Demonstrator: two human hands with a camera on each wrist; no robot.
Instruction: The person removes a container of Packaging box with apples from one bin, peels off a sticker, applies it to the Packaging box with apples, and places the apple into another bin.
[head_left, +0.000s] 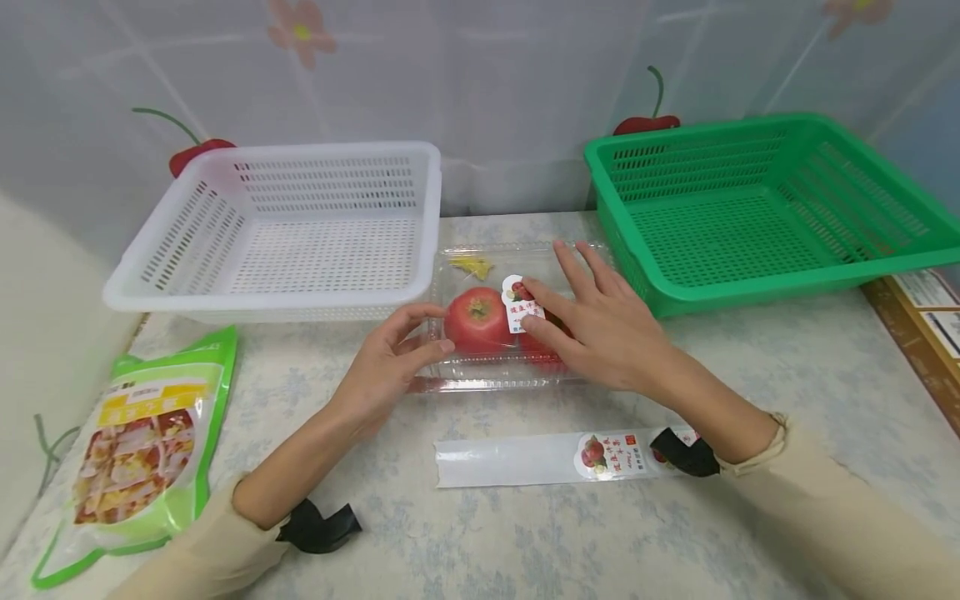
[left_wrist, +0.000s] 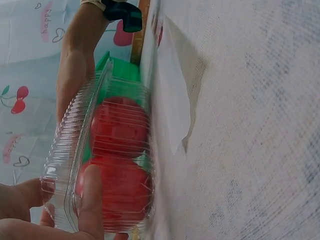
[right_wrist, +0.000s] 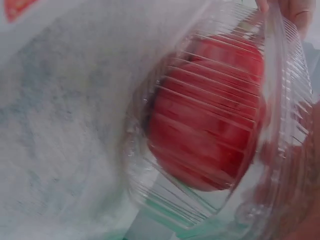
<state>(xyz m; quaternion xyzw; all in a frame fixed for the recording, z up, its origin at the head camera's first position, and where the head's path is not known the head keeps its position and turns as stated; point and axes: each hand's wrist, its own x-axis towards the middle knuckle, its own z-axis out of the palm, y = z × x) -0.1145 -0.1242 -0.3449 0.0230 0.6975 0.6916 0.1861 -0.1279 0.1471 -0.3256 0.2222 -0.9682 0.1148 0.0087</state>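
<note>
Clamshell: clear ribbed plastic clamshell box [head_left: 480,379], see-through, showing two red round tomatoes [head_left: 477,320] and a yellow scrap inside.
Label: white sticker [head_left: 520,304] on the lid, printed with red fruit and red characters.
Baskets: white slotted plastic basket [head_left: 195,283]; bright green slotted plastic basket [head_left: 757,287].
Pouch: green and white snack pouch [head_left: 142,450] with a yellow and pink food picture.
Strip: white paper strip [head_left: 510,461] carrying a red-fruit sticker.
Table cover: pale grey-blue mottled cloth [head_left: 787,367].
Backdrop: translucent white sheet with red cherries, pink flowers.
Sleeves: cream; wrist straps black.
</note>
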